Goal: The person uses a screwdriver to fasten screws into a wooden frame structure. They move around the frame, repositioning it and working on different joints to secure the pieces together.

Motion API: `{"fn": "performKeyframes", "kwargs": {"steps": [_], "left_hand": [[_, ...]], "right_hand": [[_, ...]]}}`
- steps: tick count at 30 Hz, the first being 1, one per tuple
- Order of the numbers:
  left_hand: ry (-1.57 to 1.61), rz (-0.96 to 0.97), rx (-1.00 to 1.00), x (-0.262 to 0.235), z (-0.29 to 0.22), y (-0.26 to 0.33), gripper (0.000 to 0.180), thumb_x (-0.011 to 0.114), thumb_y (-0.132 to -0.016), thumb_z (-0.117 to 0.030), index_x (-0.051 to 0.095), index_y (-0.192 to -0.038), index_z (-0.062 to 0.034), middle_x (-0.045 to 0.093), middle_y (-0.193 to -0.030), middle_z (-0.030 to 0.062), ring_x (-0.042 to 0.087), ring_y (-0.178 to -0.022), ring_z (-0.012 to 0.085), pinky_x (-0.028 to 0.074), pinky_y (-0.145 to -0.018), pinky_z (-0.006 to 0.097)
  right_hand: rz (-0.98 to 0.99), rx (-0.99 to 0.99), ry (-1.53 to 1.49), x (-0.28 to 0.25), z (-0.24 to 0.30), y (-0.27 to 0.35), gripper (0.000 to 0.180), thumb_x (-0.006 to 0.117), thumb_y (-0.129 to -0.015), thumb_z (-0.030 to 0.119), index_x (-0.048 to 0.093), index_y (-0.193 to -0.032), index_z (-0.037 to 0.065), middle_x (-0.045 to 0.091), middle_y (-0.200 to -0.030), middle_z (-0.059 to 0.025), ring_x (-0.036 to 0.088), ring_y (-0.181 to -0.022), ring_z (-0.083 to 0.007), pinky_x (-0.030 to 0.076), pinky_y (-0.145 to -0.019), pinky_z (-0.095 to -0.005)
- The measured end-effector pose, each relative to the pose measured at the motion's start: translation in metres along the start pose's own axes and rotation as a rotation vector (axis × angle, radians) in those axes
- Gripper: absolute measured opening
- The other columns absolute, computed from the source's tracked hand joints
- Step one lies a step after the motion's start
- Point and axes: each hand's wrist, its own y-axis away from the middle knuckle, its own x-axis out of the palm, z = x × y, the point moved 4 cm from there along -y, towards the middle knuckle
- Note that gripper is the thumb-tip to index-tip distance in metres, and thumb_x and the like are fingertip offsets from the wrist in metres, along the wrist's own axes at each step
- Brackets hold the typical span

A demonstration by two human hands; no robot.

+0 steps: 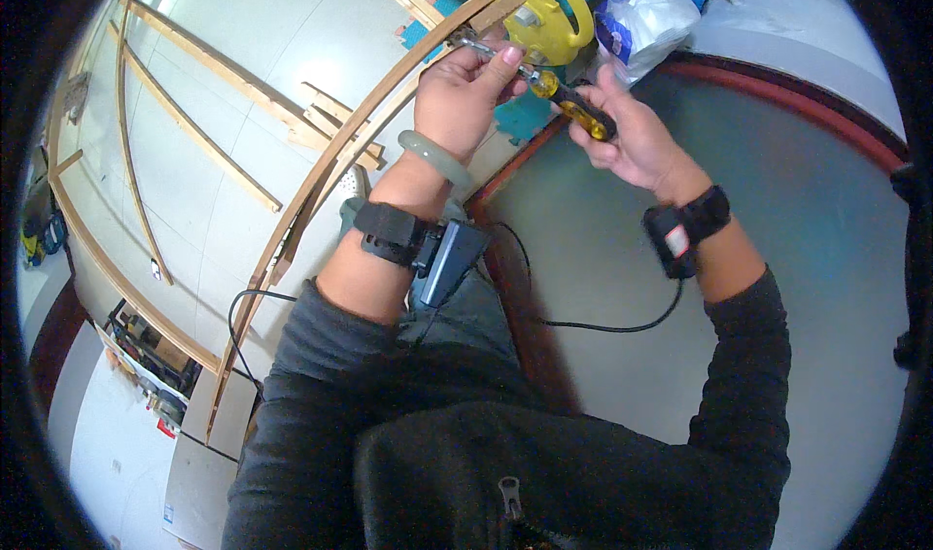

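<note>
My right hand (632, 140) is closed around the yellow-and-black handle of a screwdriver (573, 105), with the thumb stretched along it. The metal shaft runs left and away, toward the end of a long wooden strip (375, 106). Closed around the shaft near its front is my left hand (457, 101), thumb on top. The tip reaches a small dark metal piece (461, 37) at the wood's end; whether it sits in a screw cannot be made out. A pale green bangle (434, 157) circles my left wrist, and each forearm carries a strapped black device.
The strip belongs to a large wooden frame standing over a pale tiled floor (321, 50), with loose slats (209, 147) inside. Beyond my hands are a yellow metal piece (539, 20) and a plastic bag (649, 25). A frosted glass table (622, 375) with a red-brown edge lies right.
</note>
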Motion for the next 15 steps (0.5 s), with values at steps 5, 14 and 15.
{"fn": "performKeyframes", "kwargs": {"steps": [5, 14, 15], "left_hand": [[0.097, 0.075, 0.039, -0.001, 0.004, -0.002, 0.025, 0.056, -0.088, -0.018, 0.057, -0.102, 0.0033, 0.063, -0.09, 0.0086, 0.059, -0.077, 0.0117, 0.05, -0.071, 0.024], [0.502, 0.067, -0.162, 0.002, 0.005, 0.002, 0.027, 0.055, -0.089, -0.025, 0.055, -0.108, -0.0065, 0.061, -0.097, 0.0028, 0.058, -0.087, 0.0132, 0.048, -0.075, 0.024], [0.435, 0.032, -0.144, 0.002, 0.004, 0.003, 0.025, 0.055, -0.088, -0.025, 0.055, -0.106, -0.0068, 0.061, -0.096, 0.0026, 0.058, -0.086, 0.0126, 0.048, -0.074, 0.024]], "right_hand": [[0.112, -0.07, 0.141, -0.011, 0.008, -0.004, 0.037, 0.049, -0.089, 0.042, 0.057, -0.082, 0.006, 0.048, -0.058, 0.0029, 0.045, -0.05, -0.0046, 0.03, -0.042, -0.0194], [-0.495, -1.255, 1.601, 0.004, 0.054, 0.026, 0.032, 0.068, -0.07, 0.035, 0.054, -0.087, 0.012, 0.054, -0.073, -0.0053, 0.051, -0.068, -0.0287, 0.039, -0.065, -0.0379], [-0.481, -1.224, 1.548, 0.004, 0.052, 0.024, 0.032, 0.067, -0.072, 0.037, 0.054, -0.087, 0.012, 0.054, -0.071, -0.0047, 0.051, -0.065, -0.0263, 0.039, -0.063, -0.0356]]}}
